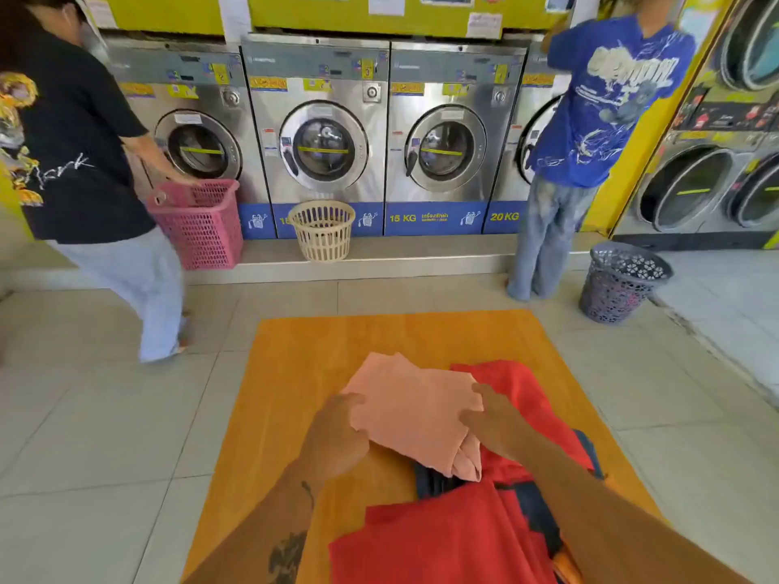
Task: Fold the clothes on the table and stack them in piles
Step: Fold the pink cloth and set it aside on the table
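A folded peach garment (415, 410) lies in the middle of the orange wooden table (320, 351), partly on top of a red garment (527, 398). My left hand (337, 436) grips the peach garment's left edge. My right hand (493, 419) pinches its right edge. Nearer to me lies another red garment (442, 541), with dark blue cloth (434, 482) showing between the red pieces. My right forearm hides part of the pile.
Beyond the table stands a row of washing machines (324, 137). A person in a black shirt (76, 162) holds a pink basket (198, 221) at the left. A person in a blue shirt (603, 111) stands at the right. A cream basket (322, 229) and a grey basket (619, 280) sit on the floor.
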{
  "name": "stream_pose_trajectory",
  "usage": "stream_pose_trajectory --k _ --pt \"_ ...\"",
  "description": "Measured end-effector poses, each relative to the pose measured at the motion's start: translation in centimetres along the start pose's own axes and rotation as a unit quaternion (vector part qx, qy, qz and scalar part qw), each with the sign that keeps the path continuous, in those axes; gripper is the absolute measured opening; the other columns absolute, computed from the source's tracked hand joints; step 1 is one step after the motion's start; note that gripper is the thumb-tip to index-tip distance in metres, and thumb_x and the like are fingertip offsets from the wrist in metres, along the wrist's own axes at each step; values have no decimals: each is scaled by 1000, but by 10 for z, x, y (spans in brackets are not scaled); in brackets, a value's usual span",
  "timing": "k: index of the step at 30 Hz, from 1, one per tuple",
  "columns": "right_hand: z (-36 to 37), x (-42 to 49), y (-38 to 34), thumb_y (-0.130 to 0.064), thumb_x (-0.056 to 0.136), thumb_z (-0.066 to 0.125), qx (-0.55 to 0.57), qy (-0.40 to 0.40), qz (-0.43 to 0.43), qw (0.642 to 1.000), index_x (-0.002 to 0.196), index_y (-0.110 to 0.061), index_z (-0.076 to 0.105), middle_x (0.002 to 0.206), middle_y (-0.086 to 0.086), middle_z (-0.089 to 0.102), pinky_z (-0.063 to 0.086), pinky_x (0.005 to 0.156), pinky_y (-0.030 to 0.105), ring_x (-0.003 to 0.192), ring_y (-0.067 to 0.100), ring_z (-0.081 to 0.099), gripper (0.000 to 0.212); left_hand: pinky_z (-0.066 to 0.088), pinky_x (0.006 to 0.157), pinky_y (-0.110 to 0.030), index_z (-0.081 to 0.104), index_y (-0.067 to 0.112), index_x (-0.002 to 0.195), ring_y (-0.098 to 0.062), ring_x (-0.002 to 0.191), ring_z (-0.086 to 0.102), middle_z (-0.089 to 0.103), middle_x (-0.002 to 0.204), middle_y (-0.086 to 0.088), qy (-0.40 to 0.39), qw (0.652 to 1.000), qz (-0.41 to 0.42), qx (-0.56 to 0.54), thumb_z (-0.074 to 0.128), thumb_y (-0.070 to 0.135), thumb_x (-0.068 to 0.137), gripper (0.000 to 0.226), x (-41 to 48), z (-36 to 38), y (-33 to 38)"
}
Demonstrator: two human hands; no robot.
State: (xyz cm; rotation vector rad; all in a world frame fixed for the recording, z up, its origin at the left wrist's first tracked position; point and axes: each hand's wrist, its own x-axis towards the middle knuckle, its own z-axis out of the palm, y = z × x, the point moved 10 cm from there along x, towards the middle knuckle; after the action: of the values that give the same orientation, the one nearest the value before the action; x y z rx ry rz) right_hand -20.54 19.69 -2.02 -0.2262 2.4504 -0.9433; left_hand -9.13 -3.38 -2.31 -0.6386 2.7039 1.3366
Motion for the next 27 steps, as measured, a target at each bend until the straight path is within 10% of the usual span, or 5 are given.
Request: stream_pose_trajectory --k 11,16,27 --pt "33 18 -3 -23 87 57 -5 132 116 984 149 -27 26 136 8 33 46 74 36 94 24 47 69 4 121 -45 -1 38 155 -23 151 -5 -6 165 3 -100 934 156 304 49 16 86 87 74 34 -42" --pt "28 25 -48 -7 82 50 -55 164 27 984 142 -27 44 114 -2 43 44 85 38 96 21 49 64 18 119 -44 18 27 155 -24 149 16 19 163 -1 -48 922 231 306 41 16 98 63 82 27 -28" --pt "77 144 -189 -4 89 48 -69 91 -135 984 143 -27 43 150 1 38 37 101 31 131 24 43 59 46 100 -55 59 7 133 -36 128 54 57 139 -14 145 897 191 372 81 3 68 69 128 -129 -65"
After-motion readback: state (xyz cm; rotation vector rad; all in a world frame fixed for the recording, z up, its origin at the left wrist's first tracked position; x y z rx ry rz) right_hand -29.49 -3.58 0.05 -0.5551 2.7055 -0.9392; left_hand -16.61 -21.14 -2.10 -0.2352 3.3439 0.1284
